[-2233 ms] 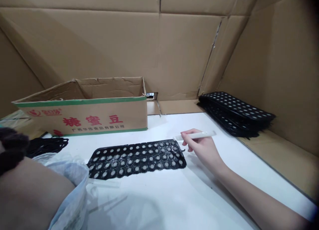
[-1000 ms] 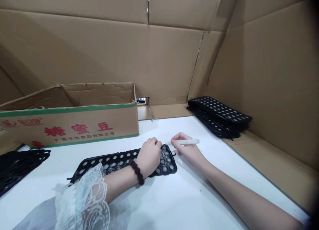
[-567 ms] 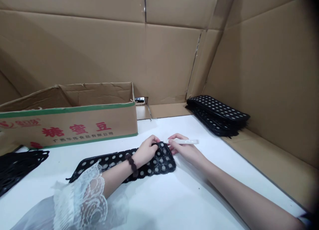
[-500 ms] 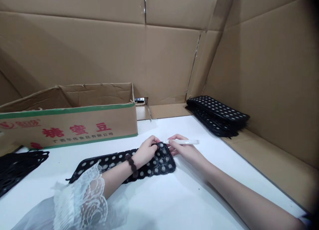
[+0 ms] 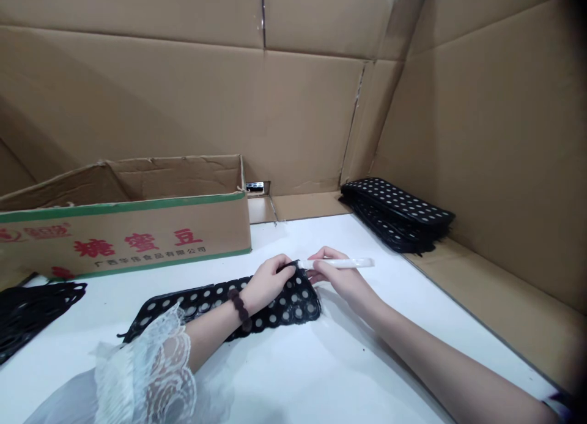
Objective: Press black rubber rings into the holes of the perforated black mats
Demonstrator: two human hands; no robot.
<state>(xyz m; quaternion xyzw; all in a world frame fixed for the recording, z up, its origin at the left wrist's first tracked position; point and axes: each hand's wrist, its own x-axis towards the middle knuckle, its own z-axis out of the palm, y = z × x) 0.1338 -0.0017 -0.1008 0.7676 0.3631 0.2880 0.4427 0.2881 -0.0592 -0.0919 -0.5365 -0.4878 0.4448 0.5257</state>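
A long black piece with rows of pale round dots lies on the white table, partly under my left forearm. My left hand grips its upper edge near the right end, fingers curled and thumb pressed on it. At that same corner, my right hand pinches a slim white pen-like tool, its left end touching or very close to the piece's edge. The fingertips of my right hand are partly hidden behind the corner.
An open cardboard box with green edging stands at the left back. Black strips lie at the far left. Folded black dotted pieces are stacked at the right back. Cardboard walls enclose the table.
The white tool has shifted slightly right in my right hand. The whole view has moved a little; my left hand still grips the dotted piece.
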